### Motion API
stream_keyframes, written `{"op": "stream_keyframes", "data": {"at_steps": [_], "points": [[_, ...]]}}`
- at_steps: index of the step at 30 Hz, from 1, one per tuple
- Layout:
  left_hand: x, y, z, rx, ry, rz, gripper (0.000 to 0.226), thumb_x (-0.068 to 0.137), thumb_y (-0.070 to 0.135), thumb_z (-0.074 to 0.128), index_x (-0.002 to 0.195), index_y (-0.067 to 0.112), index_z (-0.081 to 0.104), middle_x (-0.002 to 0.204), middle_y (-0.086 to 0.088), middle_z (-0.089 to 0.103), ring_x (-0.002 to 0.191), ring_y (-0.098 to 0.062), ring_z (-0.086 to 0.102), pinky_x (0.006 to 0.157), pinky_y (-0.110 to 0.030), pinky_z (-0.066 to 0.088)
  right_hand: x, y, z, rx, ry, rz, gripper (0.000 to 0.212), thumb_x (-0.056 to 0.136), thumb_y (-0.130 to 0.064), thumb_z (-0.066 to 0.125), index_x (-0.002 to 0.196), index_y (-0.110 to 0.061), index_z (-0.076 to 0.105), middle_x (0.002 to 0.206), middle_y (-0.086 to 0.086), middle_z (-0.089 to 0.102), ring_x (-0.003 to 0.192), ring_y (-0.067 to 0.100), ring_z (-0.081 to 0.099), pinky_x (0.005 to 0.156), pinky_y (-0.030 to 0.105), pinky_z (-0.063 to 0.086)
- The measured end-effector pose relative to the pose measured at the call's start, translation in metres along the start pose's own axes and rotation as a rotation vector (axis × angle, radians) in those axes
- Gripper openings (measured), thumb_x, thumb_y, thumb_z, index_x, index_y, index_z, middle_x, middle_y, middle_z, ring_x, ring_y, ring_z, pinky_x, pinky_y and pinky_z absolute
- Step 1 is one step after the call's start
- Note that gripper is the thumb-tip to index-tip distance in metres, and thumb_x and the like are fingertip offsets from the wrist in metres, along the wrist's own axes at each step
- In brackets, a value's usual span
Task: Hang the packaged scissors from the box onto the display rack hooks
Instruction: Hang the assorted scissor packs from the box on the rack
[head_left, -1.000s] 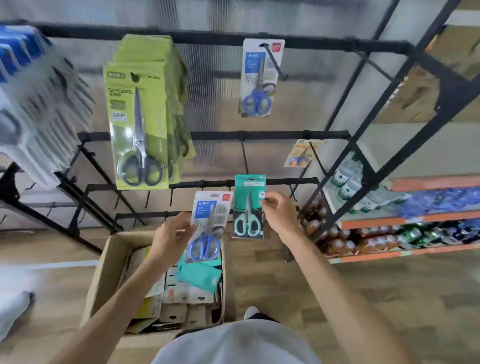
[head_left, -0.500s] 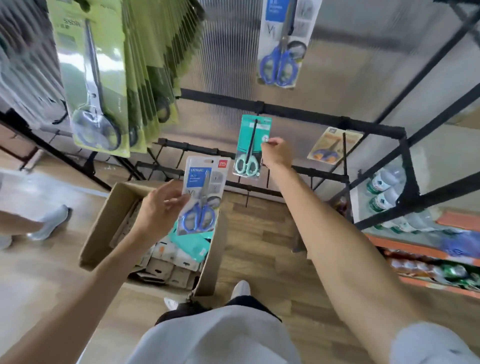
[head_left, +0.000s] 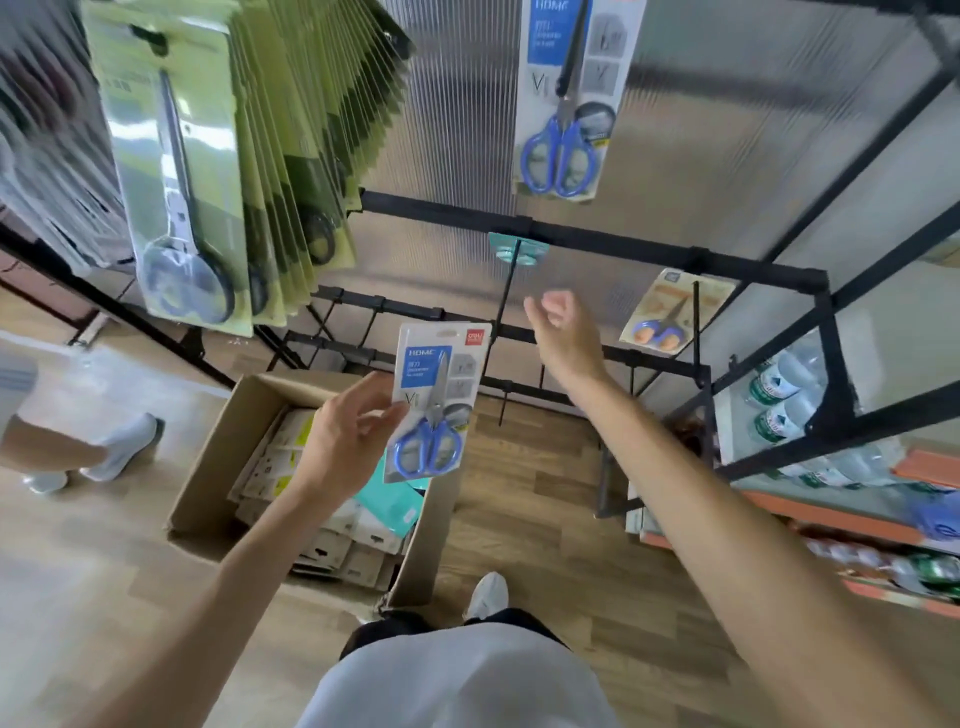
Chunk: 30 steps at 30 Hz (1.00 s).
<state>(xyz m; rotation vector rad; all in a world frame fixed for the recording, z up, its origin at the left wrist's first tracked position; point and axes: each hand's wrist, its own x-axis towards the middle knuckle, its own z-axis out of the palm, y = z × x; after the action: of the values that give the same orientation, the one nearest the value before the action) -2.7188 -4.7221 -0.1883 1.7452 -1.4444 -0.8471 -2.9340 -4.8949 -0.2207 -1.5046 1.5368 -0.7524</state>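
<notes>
Scissors (head_left: 434, 400), blue-handled in their pack, are sitting pinched in the left hand (head_left: 343, 441) above the box (head_left: 208, 499); the right hand (head_left: 563, 332) is hanging empty, fingers loose, near the hook (head_left: 506, 291). Missing the pack's hole risks dropping it.

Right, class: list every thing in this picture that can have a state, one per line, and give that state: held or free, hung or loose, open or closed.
left hand: holds the blue scissors pack
blue scissors pack: held upright above the box, not hung
right hand: free, fingers loosely curled, near the hook
teal scissors pack: hung on the hook
cardboard box: open, packs inside
green scissors packs: hung in a row
</notes>
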Motion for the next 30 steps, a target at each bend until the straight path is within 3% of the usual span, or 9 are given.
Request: {"op": "stream_keyframes", "data": {"at_steps": [2,4,8,14,17,19,21,24,30], "points": [[-0.003,0.007,0.001,-0.031,-0.010,0.017,0.011,0.097,0.009,0.058,0.107,0.011,0.063,0.101,0.006,0.075,0.087,-0.006,0.073,0.067,-0.019,0.058,-0.045,0.010,-0.008,0.104,-0.042,-0.090,0.038,0.098,-0.048,0.054,0.122,-0.018,0.059,0.121,-0.006,0.066,0.111,0.008,0.064,0.093,0.028,0.054],[-0.005,0.015,0.004,-0.038,-0.030,0.045,0.012,0.098,0.008,0.058,0.106,0.016,0.062,0.102,0.007,0.074,0.087,-0.004,0.073,0.065,-0.015,0.056,-0.075,0.013,-0.014,0.164,-0.093,-0.176,0.033,0.099,-0.046,0.052,0.116,-0.020,0.062,0.112,-0.004,0.072,0.105,0.010,0.069,0.092,0.041,0.057],[-0.004,0.032,0.006,-0.048,-0.065,0.062,0.014,0.098,0.006,0.056,0.101,0.018,0.061,0.104,0.006,0.074,0.088,-0.004,0.073,0.063,-0.013,0.053,-0.097,-0.015,-0.027,0.181,-0.106,-0.296,0.024,0.103,-0.028,0.054,0.116,-0.011,0.064,0.114,-0.002,0.072,0.101,0.010,0.071,0.084,0.039,0.061],[0.007,0.069,-0.009,0.000,-0.053,0.208,0.008,0.098,0.015,0.056,0.106,0.016,0.058,0.098,0.010,0.074,0.085,-0.008,0.072,0.070,-0.033,0.060,-0.111,-0.068,-0.062,0.198,0.019,-0.422,0.023,0.097,-0.027,0.064,0.109,-0.009,0.067,0.115,-0.004,0.072,0.101,0.006,0.070,0.077,0.035,0.062],[0.023,0.115,-0.029,0.067,-0.024,0.364,0.023,0.098,0.009,0.058,0.099,0.031,0.052,0.087,0.028,0.068,0.075,0.007,0.065,0.063,-0.009,0.046,-0.109,-0.109,-0.096,0.190,0.075,-0.551,0.019,0.096,-0.025,0.066,0.107,-0.011,0.069,0.108,-0.007,0.074,0.096,0.010,0.071,0.077,0.033,0.061],[0.030,0.143,-0.042,0.114,-0.012,0.466,0.025,0.099,0.011,0.057,0.100,0.034,0.048,0.082,0.028,0.066,0.071,0.009,0.063,0.060,-0.005,0.043,-0.109,-0.138,-0.116,0.182,0.091,-0.615,0.018,0.095,-0.026,0.068,0.106,-0.011,0.070,0.103,-0.008,0.075,0.094,0.013,0.072,0.078,0.034,0.061],[0.035,0.157,-0.049,0.149,-0.013,0.532,0.024,0.099,0.017,0.056,0.103,0.039,0.048,0.092,0.024,0.068,0.077,0.011,0.065,0.064,-0.006,0.047,-0.107,-0.155,-0.128,0.168,0.076,-0.624,0.021,0.095,-0.027,0.066,0.107,-0.011,0.070,0.103,-0.007,0.075,0.094,0.014,0.072,0.077,0.035,0.061],[0.038,0.160,-0.057,0.128,0.014,0.565,0.017,0.100,0.025,0.056,0.116,0.025,0.055,0.113,0.022,0.068,0.098,0.009,0.066,0.077,-0.013,0.055,-0.105,-0.163,-0.136,0.153,0.076,-0.590,0.021,0.095,-0.028,0.065,0.108,-0.012,0.071,0.101,-0.006,0.075,0.093,0.013,0.072,0.078,0.036,0.061],[0.042,0.153,-0.075,0.240,0.061,0.542,0.050,0.095,0.058,0.044,0.135,0.030,0.052,0.133,0.019,0.060,0.113,-0.002,0.063,0.091,-0.030,0.057,-0.100,-0.164,-0.130,0.229,0.096,-0.444,0.010,0.092,-0.024,0.071,0.099,-0.016,0.072,0.091,0.000,0.076,0.084,0.018,0.072,0.076,0.052,0.060]]}}
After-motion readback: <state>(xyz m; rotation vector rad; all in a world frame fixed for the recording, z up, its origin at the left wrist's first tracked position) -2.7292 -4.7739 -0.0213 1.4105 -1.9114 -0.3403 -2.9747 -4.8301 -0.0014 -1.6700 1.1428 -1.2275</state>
